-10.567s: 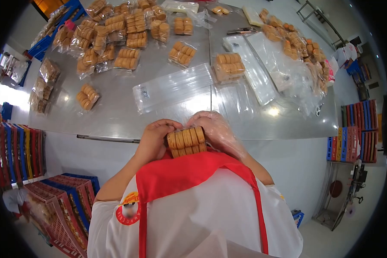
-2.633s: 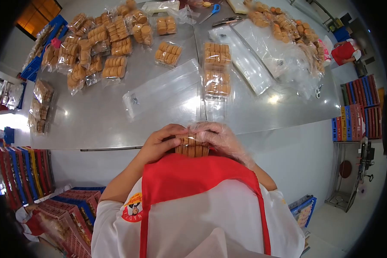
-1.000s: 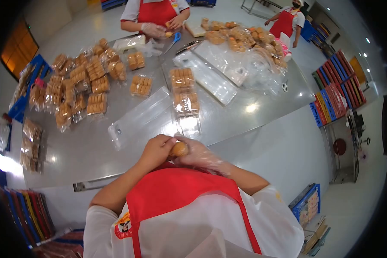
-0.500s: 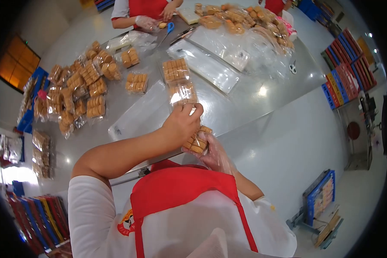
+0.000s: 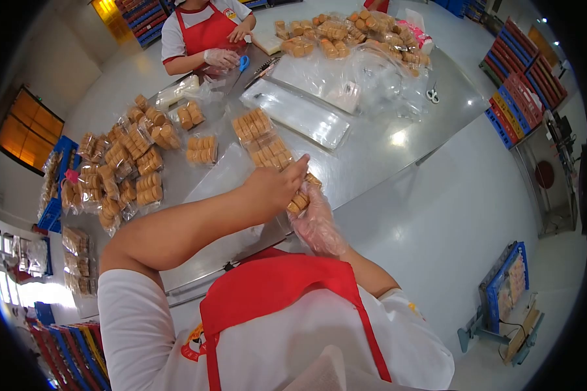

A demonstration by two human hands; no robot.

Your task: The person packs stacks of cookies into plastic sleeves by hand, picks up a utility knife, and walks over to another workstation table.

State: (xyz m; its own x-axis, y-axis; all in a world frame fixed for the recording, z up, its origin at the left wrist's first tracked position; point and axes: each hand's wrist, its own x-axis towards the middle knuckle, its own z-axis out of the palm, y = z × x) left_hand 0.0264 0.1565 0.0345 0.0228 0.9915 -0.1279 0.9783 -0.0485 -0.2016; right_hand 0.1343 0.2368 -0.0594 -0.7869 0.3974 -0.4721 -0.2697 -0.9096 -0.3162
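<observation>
A clear plastic bag of round brown biscuits is at my hands near the table's front edge. Its lower section [image 5: 298, 204] lies in my right hand [image 5: 318, 223], which wears a clear glove and has its fingers closed around it. My bare left hand [image 5: 277, 189] reaches across above it, fingers together and closed on the bag's upper part; the exact grip is hidden. Just beyond my left hand, two more biscuit sections [image 5: 254, 126] lie flat in line on the metal table [image 5: 398, 156]; whether they join the held section is hidden.
Many bagged biscuits [image 5: 120, 156] are piled at left, with another heap [image 5: 352, 32] at the back. Flat clear bags [image 5: 297, 111], blue scissors [image 5: 244, 63] and white-handled scissors [image 5: 432, 94] lie on the table. A co-worker in a red apron [image 5: 209, 29] stands opposite.
The view has tilted, showing more of the co-worker. My left hand has turned flatter over the bag, and my right hand now covers more of the lower biscuit section.
</observation>
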